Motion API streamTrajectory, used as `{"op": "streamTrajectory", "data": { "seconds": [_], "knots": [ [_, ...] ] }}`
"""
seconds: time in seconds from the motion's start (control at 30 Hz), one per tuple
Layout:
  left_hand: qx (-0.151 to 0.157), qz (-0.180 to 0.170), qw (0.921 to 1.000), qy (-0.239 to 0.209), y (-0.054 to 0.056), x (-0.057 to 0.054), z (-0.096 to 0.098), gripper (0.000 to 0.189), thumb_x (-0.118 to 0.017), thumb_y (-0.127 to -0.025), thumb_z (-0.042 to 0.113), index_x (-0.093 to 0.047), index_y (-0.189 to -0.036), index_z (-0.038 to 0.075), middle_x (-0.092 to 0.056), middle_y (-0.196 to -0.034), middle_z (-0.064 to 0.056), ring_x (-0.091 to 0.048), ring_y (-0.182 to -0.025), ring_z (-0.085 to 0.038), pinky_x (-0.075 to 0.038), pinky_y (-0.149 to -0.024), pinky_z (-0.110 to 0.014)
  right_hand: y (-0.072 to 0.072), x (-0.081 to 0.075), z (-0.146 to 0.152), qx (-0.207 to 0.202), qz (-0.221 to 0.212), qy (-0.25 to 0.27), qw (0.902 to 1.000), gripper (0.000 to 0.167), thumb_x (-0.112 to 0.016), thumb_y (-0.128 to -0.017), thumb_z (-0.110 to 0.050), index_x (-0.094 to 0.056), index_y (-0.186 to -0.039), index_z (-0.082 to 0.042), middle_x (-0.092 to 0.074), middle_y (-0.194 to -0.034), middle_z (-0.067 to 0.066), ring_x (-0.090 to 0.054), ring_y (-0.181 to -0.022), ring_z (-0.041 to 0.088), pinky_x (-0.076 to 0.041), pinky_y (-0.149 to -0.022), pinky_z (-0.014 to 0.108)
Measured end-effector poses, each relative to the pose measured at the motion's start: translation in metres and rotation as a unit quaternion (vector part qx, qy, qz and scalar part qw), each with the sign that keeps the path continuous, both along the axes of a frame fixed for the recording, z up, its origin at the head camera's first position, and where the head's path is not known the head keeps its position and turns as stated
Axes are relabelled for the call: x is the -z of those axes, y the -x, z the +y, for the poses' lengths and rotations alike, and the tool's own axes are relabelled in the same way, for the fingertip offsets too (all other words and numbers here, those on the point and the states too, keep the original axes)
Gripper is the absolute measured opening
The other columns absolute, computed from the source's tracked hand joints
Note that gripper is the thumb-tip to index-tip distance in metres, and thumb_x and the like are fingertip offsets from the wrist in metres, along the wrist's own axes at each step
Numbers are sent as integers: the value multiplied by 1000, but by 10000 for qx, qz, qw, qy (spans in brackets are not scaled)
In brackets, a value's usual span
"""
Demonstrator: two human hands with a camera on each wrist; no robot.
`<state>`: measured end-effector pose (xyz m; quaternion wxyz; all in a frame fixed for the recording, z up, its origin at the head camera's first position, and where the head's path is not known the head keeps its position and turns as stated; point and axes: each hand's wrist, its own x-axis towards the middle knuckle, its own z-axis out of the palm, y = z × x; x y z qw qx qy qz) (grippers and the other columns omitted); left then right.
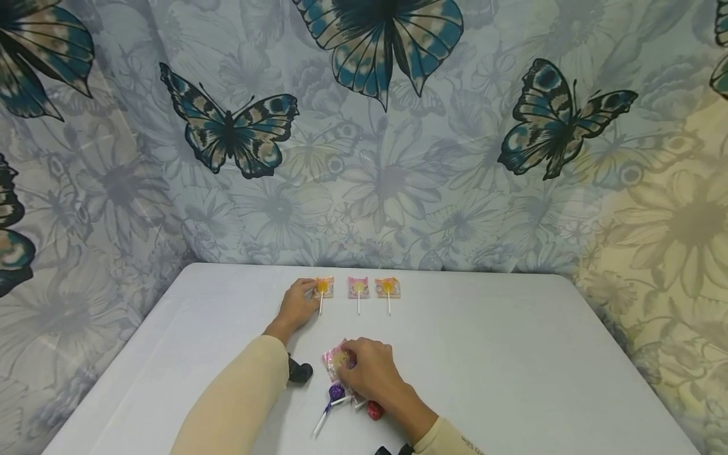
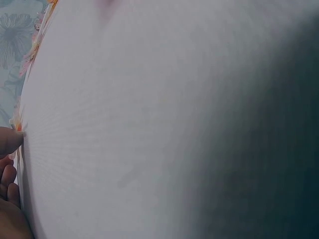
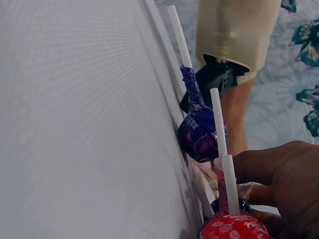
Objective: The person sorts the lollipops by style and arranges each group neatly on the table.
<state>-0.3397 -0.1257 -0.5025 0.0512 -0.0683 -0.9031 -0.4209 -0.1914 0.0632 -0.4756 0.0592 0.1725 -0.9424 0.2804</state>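
Observation:
In the head view, my left hand (image 1: 299, 304) holds the left edge of an orange-wrapped lollipop (image 1: 323, 287) at the row's left end. The left wrist view catches only the thumb (image 2: 10, 141) and curled fingers at its border. Beside that lollipop lie a pink-wrapped lollipop (image 1: 358, 287) and another orange one (image 1: 388, 287), sticks toward me. Nearer, my right hand (image 1: 372, 370) pinches a pink-wrapped flat lollipop (image 1: 335, 360) at a small pile, its fingertips partly hidden. A purple round lollipop (image 3: 199, 134) and a red one (image 3: 234, 228) lie close to this hand.
The white table (image 1: 483, 354) runs back to a wall with butterfly-print cloth (image 1: 392, 189). A black wrist-worn device (image 1: 299, 371) juts from the left sleeve (image 1: 236, 392), left of the pile. More white sticks cross among the pile's lollipops.

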Motion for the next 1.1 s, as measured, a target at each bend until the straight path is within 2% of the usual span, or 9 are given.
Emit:
{"op": "streamTrajectory", "data": {
  "seconds": [0.2,0.37,0.5,0.83,1.1],
  "knots": [
    [-12,49,10000,12,-2,1,-1,48,-65,-79,-2,-59,-127,-4,-52,-132,-16,-43,-128,-36,-31,-107,-44,-1,0,1,-94,5,811,9967,32,-77,-75,-9,-71,-106,-2,-53,-73,-9,-49,-65,6,-46,-57,21],
    [8,173,9998,-23,-4,1,0,48,-67,-78,-2,-60,-125,-6,-53,-130,-18,-44,-126,-38,-32,-106,-46,-2,1,1,27,147,1193,9927,32,-75,-77,-5,-70,-108,-3,-55,-78,-8,-54,-69,5,-48,-61,17],
    [11,193,9998,-85,-4,-1,0,48,-67,-78,-2,-60,-125,-6,-53,-130,-17,-44,-126,-37,-31,-107,-45,-2,0,1,50,261,1586,9870,31,-76,-77,-3,-70,-107,-5,-56,-81,-7,-59,-72,5,-50,-62,17],
    [-2,109,9999,-28,-2,-1,-1,48,-66,-78,-3,-59,-126,-5,-52,-132,-16,-42,-128,-36,-29,-108,-44,1,-1,2,257,37,2554,9665,37,-79,-79,-5,-67,-113,-6,-61,-91,-2,-65,-77,7,-53,-66,19],
    [21,73,9999,106,1,1,-1,47,-65,-80,-2,-60,-126,-5,-51,-133,-17,-42,-128,-36,-29,-108,-44,-3,-8,5,202,89,3047,9522,37,-77,-80,-4,-65,-115,-3,-61,-96,3,-68,-81,11,-53,-71,21]
  ]
}}
